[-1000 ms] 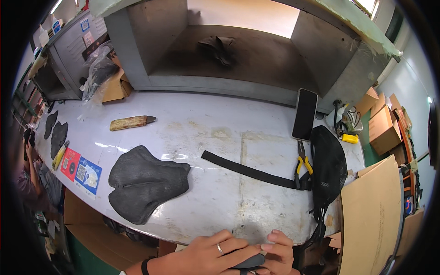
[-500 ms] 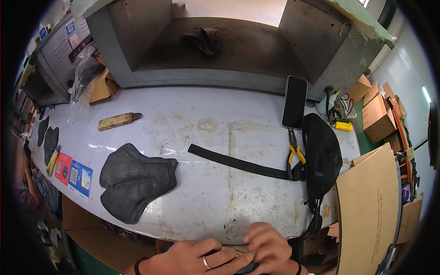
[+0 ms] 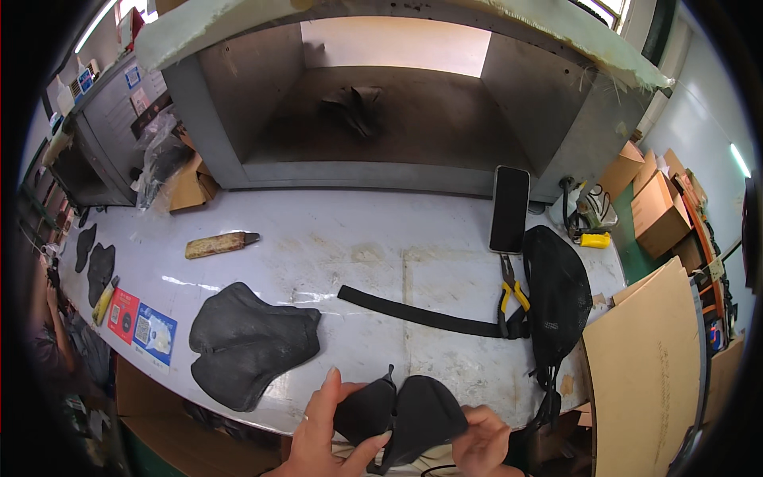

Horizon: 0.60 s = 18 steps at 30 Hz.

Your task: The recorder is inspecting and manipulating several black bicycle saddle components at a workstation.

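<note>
At the near edge of the grey worktable [image 3: 381,238], both my hands hold a black curved fabric piece [image 3: 405,413] made of two rounded lobes joined at a seam. My left hand [image 3: 326,429] grips its left lobe, thumb on top. My right hand [image 3: 481,441] holds the right lobe from below. A stack of similar black shaped pieces [image 3: 246,342] lies on the table left of my hands. A black strap [image 3: 421,314] stretches across the table beyond them.
Yellow-handled pliers [image 3: 509,294], a black mesh piece [image 3: 556,294] and a dark phone [image 3: 510,208] sit at the right. A wooden-handled tool [image 3: 218,244] lies at the left. A grey metal booth [image 3: 373,119] backs the table. A cardboard sheet [image 3: 644,366] leans at the right.
My hands were closed together low at the table's edge; now they have lifted and spread the black fabric piece into view. The camera has tilted slightly.
</note>
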Motion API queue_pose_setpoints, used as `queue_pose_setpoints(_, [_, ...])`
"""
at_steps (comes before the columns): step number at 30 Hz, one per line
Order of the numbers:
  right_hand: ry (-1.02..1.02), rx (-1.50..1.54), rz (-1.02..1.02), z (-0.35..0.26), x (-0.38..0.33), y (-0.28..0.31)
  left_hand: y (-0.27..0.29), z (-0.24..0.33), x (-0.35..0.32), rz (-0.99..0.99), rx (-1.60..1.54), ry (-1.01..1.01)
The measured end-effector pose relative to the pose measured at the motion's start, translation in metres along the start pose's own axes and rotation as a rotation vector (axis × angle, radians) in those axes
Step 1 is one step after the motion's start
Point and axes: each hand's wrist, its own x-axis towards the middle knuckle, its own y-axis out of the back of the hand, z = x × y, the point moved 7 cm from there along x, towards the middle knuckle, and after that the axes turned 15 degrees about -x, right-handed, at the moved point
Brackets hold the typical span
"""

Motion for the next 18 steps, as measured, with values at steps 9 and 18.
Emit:
queue_pose_setpoints(9, [0.378, -0.647, -0.163, -0.043, 0.005, -0.046, -0.006, 0.004, 0.002, -0.029, 0.232, -0.198])
queue_pose_setpoints(18, [0.015, -0.589, -0.230, -0.006, -0.007, -0.031, 0.012, 0.016, -0.012, 0.009, 0.213, -0.403])
